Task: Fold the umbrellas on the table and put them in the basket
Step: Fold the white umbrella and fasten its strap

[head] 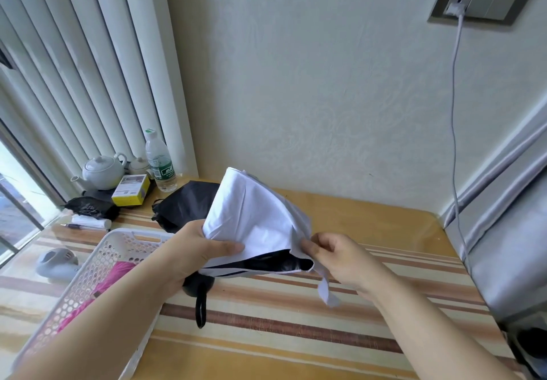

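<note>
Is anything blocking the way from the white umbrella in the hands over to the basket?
Nothing visible does. The white umbrella is held above the table, the basket sits open-topped just left of it, with something pink inside and space around it.

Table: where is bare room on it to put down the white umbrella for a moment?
The striped table is bare in front of the right hand, from the white umbrella toward the grey curtain. The left is crowded: white basket, black umbrella, teapot, yellow box, bottle.
</note>
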`<state>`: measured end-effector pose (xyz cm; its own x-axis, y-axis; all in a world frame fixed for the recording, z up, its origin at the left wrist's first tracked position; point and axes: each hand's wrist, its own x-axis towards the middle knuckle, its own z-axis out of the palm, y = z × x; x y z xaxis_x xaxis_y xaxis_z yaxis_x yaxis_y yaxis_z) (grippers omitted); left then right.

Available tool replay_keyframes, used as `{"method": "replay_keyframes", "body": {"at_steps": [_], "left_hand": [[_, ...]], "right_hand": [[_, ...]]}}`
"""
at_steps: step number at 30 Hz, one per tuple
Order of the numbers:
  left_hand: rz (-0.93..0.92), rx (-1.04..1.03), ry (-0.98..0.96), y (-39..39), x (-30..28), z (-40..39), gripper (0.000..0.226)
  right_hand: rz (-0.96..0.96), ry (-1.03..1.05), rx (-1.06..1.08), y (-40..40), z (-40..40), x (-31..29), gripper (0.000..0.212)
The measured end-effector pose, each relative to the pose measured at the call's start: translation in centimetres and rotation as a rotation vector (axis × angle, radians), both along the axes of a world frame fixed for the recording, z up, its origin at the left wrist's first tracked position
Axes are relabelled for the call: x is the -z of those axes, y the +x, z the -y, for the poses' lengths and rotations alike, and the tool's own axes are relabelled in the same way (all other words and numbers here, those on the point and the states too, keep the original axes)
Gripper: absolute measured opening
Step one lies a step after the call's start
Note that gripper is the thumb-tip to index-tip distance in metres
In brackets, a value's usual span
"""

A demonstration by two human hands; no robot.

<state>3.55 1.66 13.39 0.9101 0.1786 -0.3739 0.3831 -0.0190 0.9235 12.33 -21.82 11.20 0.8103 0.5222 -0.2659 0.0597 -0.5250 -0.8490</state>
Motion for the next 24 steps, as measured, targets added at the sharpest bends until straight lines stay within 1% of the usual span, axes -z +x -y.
{"method": "replay_keyframes", "body": {"at_steps": [2,4,6,8,10,12,15,17,19,20,22,24], "left_hand": [[-0.003,0.011,-0.04,-0.1,-0.1,-0.3,0.048],[-0.012,0.018,-0.106,-0.1,-0.2,-0.5,0.05],[-0.019,0.032,-0.173,0.1,-0.3,-0.6,0.048],[-0.026,0.053,-0.239,0.2,-0.5,-0.4,0.041],[-0.033,0.093,-0.287,0.2,-0.6,-0.3,0.035],[-0.035,0.14,-0.314,0.2,-0.7,-0.4,0.039],[-0.02,0.2,-0.334,0.3,-0.6,-0.6,0.051],[-0.005,0.208,-0.333,0.5,-0.4,-0.8,0.059],[0.003,0.205,-0.315,0.7,-0.1,-1.2,0.066],[0.002,0.204,-0.3,0.7,0.1,-1.3,0.066],[-0.006,0.207,-0.28,0.8,0.3,-1.7,0.059],[-0.017,0.206,-0.28,0.9,0.6,-1.9,0.056]], "right_hand": [[-0.038,0.191,0.009,0.2,0.3,-0.4,0.041],[-0.126,0.354,-0.028,0.6,0.9,-1.4,0.04],[-0.175,0.437,-0.06,0.9,1.5,-2.2,0.034],[-0.173,0.451,-0.023,1.1,1.8,-2.2,0.026],[-0.159,0.429,0.0,1.1,1.8,-2.1,0.016],[-0.144,0.439,0.019,1.1,2.1,-2.0,0.009],[-0.092,0.43,0.073,1.4,2.4,-1.9,0.014],[-0.032,0.352,0.033,1.4,2.5,-1.9,0.015],[-0.005,0.247,-0.026,1.5,2.9,-2.1,0.01],[0.025,0.171,-0.042,1.7,3.3,-2.2,0.007],[0.093,0.05,-0.044,2.0,3.9,-2.3,0.012],[0.092,0.068,-0.037,2.0,4.2,-2.5,0.018]]}}
